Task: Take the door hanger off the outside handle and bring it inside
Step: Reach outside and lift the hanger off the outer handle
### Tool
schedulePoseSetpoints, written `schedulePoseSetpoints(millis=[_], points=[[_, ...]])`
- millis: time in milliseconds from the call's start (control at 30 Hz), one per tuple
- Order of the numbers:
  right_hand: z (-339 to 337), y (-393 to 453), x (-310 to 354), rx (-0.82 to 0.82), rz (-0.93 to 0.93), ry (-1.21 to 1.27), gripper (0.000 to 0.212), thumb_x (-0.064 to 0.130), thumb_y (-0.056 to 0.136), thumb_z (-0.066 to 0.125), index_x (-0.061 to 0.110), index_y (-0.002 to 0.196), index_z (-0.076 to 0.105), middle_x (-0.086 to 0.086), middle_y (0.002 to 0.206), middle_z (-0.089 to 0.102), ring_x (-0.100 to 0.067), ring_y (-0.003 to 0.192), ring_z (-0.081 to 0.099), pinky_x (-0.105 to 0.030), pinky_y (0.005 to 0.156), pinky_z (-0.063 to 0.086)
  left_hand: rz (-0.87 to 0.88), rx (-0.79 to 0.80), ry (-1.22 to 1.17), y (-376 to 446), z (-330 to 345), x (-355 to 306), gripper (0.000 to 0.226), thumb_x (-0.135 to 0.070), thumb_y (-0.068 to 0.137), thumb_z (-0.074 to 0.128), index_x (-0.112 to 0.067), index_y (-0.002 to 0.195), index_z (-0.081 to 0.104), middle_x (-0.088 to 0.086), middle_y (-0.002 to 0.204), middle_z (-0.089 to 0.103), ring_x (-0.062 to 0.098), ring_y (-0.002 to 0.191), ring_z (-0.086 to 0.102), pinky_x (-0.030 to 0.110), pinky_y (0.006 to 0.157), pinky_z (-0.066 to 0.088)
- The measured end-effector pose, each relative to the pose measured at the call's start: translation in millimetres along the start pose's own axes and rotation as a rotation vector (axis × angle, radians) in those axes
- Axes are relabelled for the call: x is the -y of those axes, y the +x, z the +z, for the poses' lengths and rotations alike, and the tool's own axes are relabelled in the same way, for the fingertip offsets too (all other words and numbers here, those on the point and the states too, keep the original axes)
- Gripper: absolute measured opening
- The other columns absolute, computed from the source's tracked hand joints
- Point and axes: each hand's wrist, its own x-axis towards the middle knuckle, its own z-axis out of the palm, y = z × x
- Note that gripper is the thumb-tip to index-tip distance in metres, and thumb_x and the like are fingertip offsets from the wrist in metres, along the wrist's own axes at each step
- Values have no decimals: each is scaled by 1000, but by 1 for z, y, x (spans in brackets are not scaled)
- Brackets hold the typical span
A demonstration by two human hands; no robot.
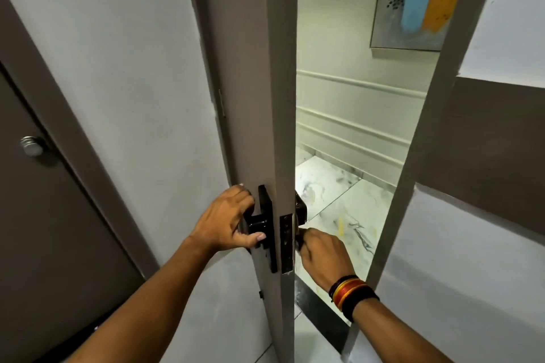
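Door [277,97] standing ajar, edge-on between hands. Left hand [227,219] gripping inside handle [261,225]. Right hand [323,253] closing around outside handle [301,233]; contents of its grasp hidden. Door hanger not showing. Step: reaching for hanger. Next: lifting it clear, likely.

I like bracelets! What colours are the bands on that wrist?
Red, yellow and black thread bands, seen in the head view.

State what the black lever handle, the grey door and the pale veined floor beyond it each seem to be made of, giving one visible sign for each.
Black lever handle: probably metal with a glossy black coat; it shows sharp highlights. Grey door: likely painted wood or board, matte; flat even colour, chipped near the latch plate. Pale veined floor: looks like polished marble or marble-look tile; grey veins, joints and a light sheen.
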Motion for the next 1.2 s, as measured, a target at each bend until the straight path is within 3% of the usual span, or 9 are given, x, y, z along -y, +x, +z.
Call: schedulePoseSetpoints(millis=[267, 467, 600, 700, 767, 867, 967, 1133, 1200], points=[[13, -13, 43, -209, -182, 59, 13, 5, 82, 72, 13, 91, 76, -1, 67, 68, -21, 53, 64, -25, 46, 48, -16, -4, -31, -39, -30, 26, 95, -89, 81, 32, -6, 108, 70, 7, 107, 67, 24, 99, 61, 39, 84, 53], [30, -11, 84, -342, -206, 144, 11, 13, 85, 68, 16, 74, 68, 4, 62, 60, -9, 49, 53, -11, 54, 28, 64, -76, -109, -57, -52, 39, 64, -82, 89, 31, -27, 111, 56, -29, 110, 37, -18, 107, 39, 1, 95, 30], [48, -3, 101, -238, -132, 281, 30, 14, 92, 66, 16, 64, 57, 2, 59, 55, -6, 49, 38, -16, 52, 32, 29, -40, -139, -71, -62, 54, 57, -83, 88, 30, -36, 115, 48, -21, 107, 43, -19, 109, 35, 1, 95, 29], [51, 17, 96, -156, 8, 403, 34, 17, 99, 60, 23, 67, 52, 8, 64, 52, 0, 51, 42, -7, 54, 30, 11, -30, -137, -79, -68, 61, 59, -85, 87, 30, -39, 122, 42, -26, 111, 40, -18, 108, 35, 3, 96, 30], [47, 43, 97, -160, 44, 411, 33, 21, 103, 55, 20, 70, 55, 7, 69, 51, -6, 56, 47, -15, 58, 36, 6, -28, -140, -84, -71, 66, 60, -86, 86, 31, -39, 123, 41, -27, 112, 38, -20, 113, 38, 3, 97, 30], [34, 85, 103, -113, 53, 435, 20, 19, 103, 51, 14, 98, 70, -3, 83, 60, -21, 75, 59, -29, 71, 45, 15, -25, -175, -86, -76, 71, 61, -86, 86, 31, -40, 124, 43, -24, 115, 43, -18, 119, 40, 5, 100, 31], [18, 117, 105, -6, 99, 389, 38, 18, 97, 53, 17, 133, 65, -12, 90, 73, -32, 91, 70, -36, 86, 56, 52, -32, -196, -87, -76, 76, 59, -84, 88, 32, -38, 124, 41, -14, 114, 48, -20, 120, 36, 4, 101, 28], [-15, 146, 89, -28, 189, 332, 21, 28, 94, 60, 12, 87, 71, -13, 77, 76, -36, 71, 73, -45, 75, 62, 161, 77, -209, -80, -75, 94, 62, -83, 85, 42, -39, 127, 40, -19, 124, 46, 2, 108, 47, 6, 106, 24], [-31, 152, 74, -11, 216, 313, 29, 32, 94, 64, 7, 80, 71, -9, 71, 76, -30, 64, 74, -45, 69, 64, 234, 121, -214, -68, -74, 99, 60, -81, 82, 52, -40, 125, 42, -25, 128, 39, -6, 109, 43, 5, 103, 25]])
